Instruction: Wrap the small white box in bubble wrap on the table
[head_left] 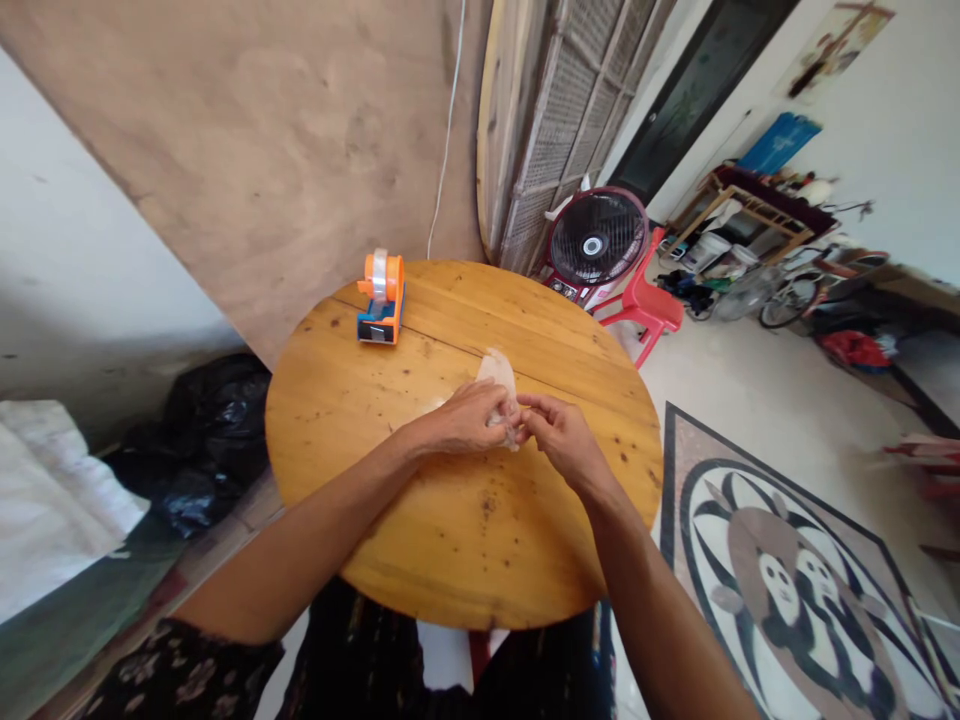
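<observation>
Grasping a thin pale film (497, 370), the left hand (472, 415) curls its fingers around the lower part of it, over the middle of a round wooden table (450, 560); the film looks crumpled and partly see-through, its rounded upper end standing out beyond the knuckles on the far side, and a small wrinkled end showing below, between the two hands; the right hand (559, 430) comes in from the other side with fingers bent, thumb and forefinger close together at the film's edge, just beside the left fingertips; whether those two fingers pinch the film or only touch it, I cannot tell, as the spot is small and blurred; both forearms reach in over the near edge of the table, a dark flowered sleeve (187, 670) showing at the left elbow; near the far left edge of the tabletop, well apart from the hands, stands an orange and blue tape dispenser (381, 300) with a roll of clear tape (379, 275) on it; behind the table, a large wooden board (315, 130) leans by the wall; to the right of that are a dark round fan (596, 240) and a red plastic chair (649, 300); on the floor at the right lies a panda design (795, 600) inside a dark border; black plastic bags (217, 430) sit at the left.
</observation>
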